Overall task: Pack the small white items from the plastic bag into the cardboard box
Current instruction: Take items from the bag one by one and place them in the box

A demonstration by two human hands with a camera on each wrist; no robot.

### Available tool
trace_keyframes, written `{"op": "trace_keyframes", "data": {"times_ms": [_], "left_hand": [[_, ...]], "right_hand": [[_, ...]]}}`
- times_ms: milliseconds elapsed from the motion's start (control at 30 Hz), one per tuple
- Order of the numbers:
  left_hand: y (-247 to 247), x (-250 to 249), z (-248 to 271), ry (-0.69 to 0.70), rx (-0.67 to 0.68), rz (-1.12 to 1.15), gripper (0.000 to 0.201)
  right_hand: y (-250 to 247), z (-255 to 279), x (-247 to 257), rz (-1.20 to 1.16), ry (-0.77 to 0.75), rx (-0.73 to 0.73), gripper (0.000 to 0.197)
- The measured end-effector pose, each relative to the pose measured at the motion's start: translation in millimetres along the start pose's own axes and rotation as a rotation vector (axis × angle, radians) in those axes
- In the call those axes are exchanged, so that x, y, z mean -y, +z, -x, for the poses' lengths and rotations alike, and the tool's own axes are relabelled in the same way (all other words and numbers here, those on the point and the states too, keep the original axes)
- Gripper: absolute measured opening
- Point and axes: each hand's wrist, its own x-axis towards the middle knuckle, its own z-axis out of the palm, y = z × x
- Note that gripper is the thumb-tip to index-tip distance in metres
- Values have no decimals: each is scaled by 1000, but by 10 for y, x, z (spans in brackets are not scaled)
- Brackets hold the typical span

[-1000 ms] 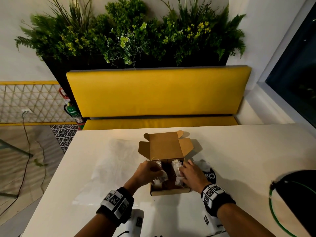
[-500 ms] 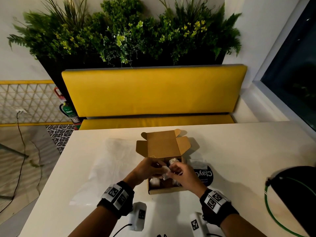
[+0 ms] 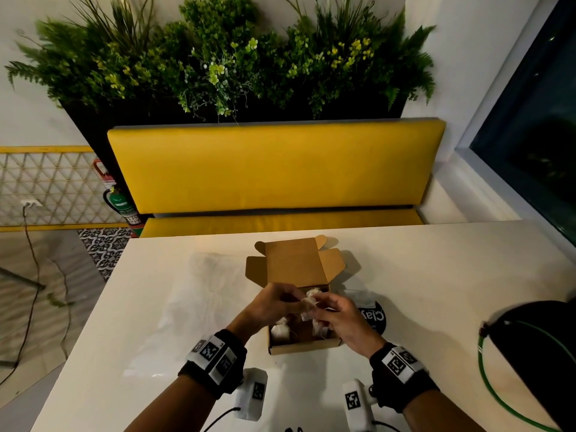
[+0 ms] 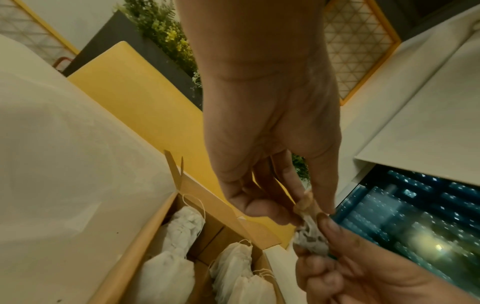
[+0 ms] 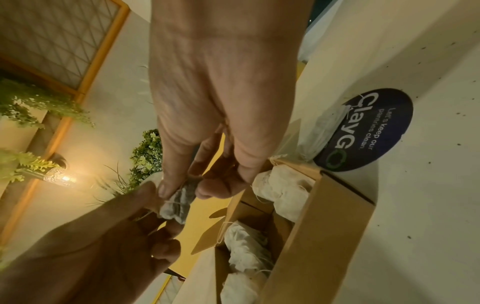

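An open cardboard box [image 3: 304, 349] stands at the table's middle with its lid flap raised. Several small white pouches [image 4: 182, 228] [image 5: 283, 195] with strings lie inside it. Above the box, both hands meet on one more white pouch [image 3: 308, 307] [image 4: 310, 236] [image 5: 179, 202]. My left hand [image 3: 280, 302] pinches its upper end between thumb and fingers, and my right hand [image 3: 335, 310] pinches it from the other side. A clear plastic bag [image 3: 361, 299] lies just right of the box, partly over a dark round sticker [image 3: 375, 319].
A large clear plastic sheet [image 3: 187, 307] lies on the white table [image 3: 436, 275] left of the box. A black object with a green cable [image 3: 530, 353] sits at the right edge. A yellow bench [image 3: 274, 169] and plants stand beyond the table.
Both hands have lifted from inside the box and come together above it, now pinching one pouch between them.
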Motion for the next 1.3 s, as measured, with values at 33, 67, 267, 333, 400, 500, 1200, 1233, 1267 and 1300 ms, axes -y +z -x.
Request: {"op": "trace_keyframes", "data": {"times_ms": [33, 67, 267, 333, 400, 500, 1200, 1233, 1267, 1300], "left_hand": [[-2, 7, -15, 3, -13, -32, 9], [-9, 15, -31, 2, -24, -49, 6], [-36, -9, -54, -8, -20, 6, 6], [-71, -26, -67, 16, -27, -15, 18], [-82, -47, -71, 58, 23, -108, 28], [-83, -51, -101, 167, 87, -273, 29], [45, -61, -293, -10, 149, -470, 17], [71, -44, -321, -10, 142, -518, 16], [101, -26, -344, -13, 144, -563, 16], [132, 7, -372, -25, 150, -599, 16]], "right_hand": [[-2, 6, 5, 4, -5, 25, 31], [-7, 12, 10, 7, -12, 44, 28], [-87, 1, 24, -25, -12, 34, 19], [-127, -21, 12, -12, -17, 13, 25], [-161, -32, 4, 2, -8, 1, 27], [-175, -34, 6, 14, 4, 32, 22], [-377, 56, -2, 323, -17, -39, 20], [-419, 48, -9, 403, -45, -86, 17], [-463, 39, -17, 491, -79, -123, 14], [-500, 28, -23, 595, -111, -156, 12]]}}
